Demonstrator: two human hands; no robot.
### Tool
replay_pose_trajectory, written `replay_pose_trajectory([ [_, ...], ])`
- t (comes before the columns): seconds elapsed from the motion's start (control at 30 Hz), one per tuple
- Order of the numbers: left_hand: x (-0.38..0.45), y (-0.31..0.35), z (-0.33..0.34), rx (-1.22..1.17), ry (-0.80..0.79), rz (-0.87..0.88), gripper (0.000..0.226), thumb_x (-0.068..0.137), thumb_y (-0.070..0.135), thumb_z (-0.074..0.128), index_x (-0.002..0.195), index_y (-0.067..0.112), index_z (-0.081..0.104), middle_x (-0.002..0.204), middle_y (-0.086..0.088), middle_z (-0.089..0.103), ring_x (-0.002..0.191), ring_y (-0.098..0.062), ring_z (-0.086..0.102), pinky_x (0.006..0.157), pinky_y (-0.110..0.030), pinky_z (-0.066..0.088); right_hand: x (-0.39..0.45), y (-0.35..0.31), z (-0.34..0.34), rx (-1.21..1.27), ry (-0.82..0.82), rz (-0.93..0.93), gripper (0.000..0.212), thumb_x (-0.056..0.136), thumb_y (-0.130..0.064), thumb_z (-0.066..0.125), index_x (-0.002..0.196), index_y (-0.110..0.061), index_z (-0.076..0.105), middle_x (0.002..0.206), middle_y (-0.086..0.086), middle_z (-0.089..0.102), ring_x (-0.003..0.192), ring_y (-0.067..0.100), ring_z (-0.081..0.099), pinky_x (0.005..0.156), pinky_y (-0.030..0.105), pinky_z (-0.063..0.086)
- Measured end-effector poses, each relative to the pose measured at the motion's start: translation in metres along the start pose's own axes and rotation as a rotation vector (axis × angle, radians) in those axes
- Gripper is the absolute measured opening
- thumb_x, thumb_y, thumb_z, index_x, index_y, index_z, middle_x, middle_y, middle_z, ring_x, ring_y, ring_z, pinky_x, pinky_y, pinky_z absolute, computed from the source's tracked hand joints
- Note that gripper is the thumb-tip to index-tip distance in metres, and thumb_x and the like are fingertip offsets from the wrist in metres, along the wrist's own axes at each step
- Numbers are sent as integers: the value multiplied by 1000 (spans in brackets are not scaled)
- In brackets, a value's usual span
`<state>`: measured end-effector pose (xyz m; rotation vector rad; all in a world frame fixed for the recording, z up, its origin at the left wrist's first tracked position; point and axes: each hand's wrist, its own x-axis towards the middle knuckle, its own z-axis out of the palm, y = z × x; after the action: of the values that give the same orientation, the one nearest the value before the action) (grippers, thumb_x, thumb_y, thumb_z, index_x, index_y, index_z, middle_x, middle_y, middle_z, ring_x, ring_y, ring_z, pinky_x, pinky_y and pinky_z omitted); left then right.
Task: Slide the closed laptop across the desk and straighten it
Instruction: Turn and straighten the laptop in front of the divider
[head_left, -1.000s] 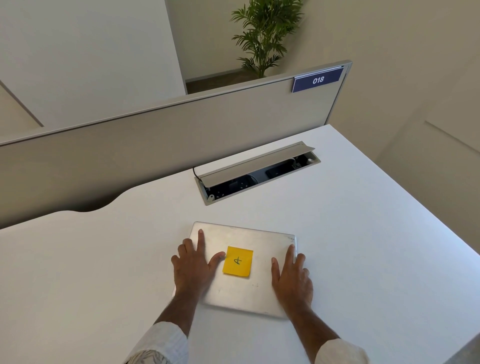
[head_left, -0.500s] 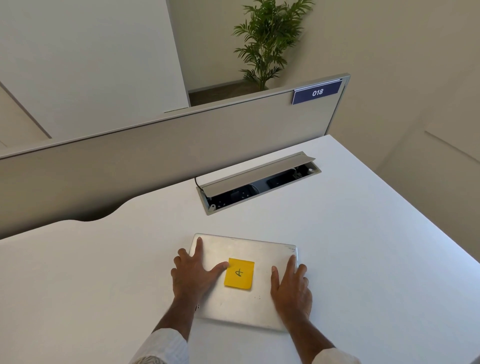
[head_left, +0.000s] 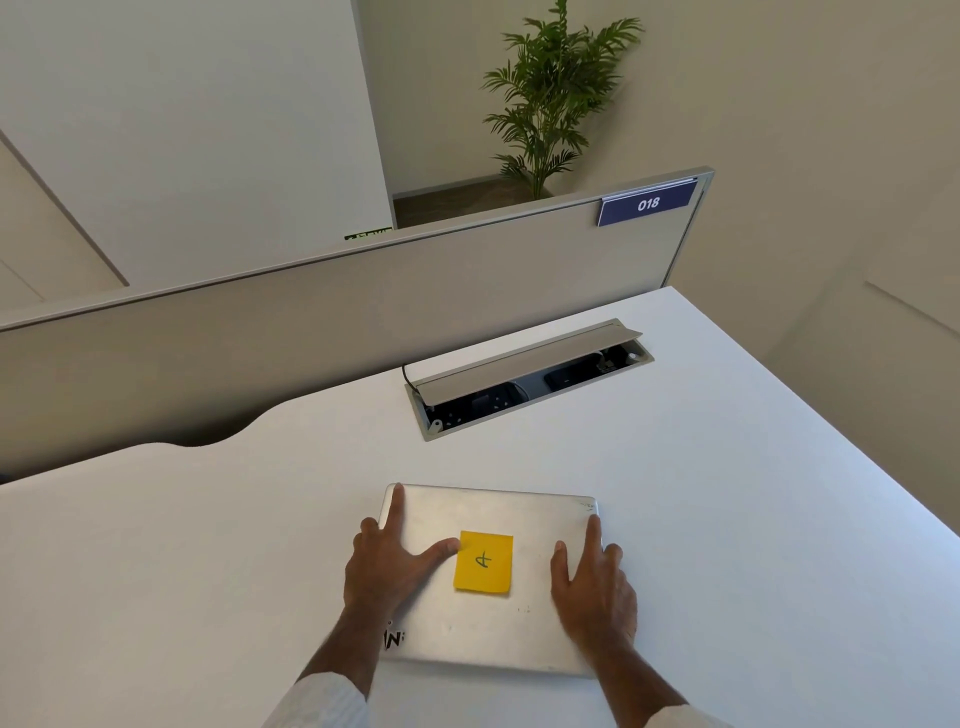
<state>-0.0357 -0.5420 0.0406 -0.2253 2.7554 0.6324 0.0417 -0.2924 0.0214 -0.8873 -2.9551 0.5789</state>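
Note:
A closed silver laptop lies flat on the white desk, in the lower middle of the view. A yellow sticky note with a handwritten mark is stuck on its lid. My left hand rests palm down on the left part of the lid, fingers spread, index finger reaching the far left corner. My right hand lies flat on the right part of the lid, fingers pointing to the far right corner. Neither hand grips an edge; both press on top.
An open cable box with a raised grey flap is set into the desk behind the laptop. A grey partition with a blue "018" label closes the desk's far side. The desk's right edge runs diagonally. A potted plant stands beyond.
The laptop with both hands on it sits lower in the view and its far edge looks more level. My left index finger has stretched to the far left corner.

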Motion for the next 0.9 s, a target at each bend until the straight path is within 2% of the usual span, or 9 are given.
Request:
replay_pose_trajectory([
  [0.2, -8, 0, -8, 1, 22, -14, 128, 53, 108, 32, 157, 45, -8, 123, -8, 48, 116, -32, 57, 89, -44, 52, 9, -5, -5, 14, -1, -58, 67, 96, -60, 32, 153, -29, 15, 97, 3, 47, 76, 25, 64, 66, 39, 56],
  [0.57, -28, -11, -16, -52, 91, -104, 125, 56, 106, 32, 156, 45, -9, 125, -7, 45, 120, -30, 52, 90, -45, 51, 16, -22, -10, -27, -41, -172, 66, 96, -62, 27, 153, -29, 17, 106, 5, 51, 82, 22, 65, 70, 36, 57],
  [0.9, -52, -27, -14, -105, 135, -219, 127, 54, 107, 34, 156, 45, -7, 123, -4, 43, 120, -28, 49, 90, -45, 51, 23, -32, -4, -52, -110, -287, 68, 96, -64, 25, 154, -30, 15, 108, 4, 50, 85, 22, 65, 73, 39, 58],
])
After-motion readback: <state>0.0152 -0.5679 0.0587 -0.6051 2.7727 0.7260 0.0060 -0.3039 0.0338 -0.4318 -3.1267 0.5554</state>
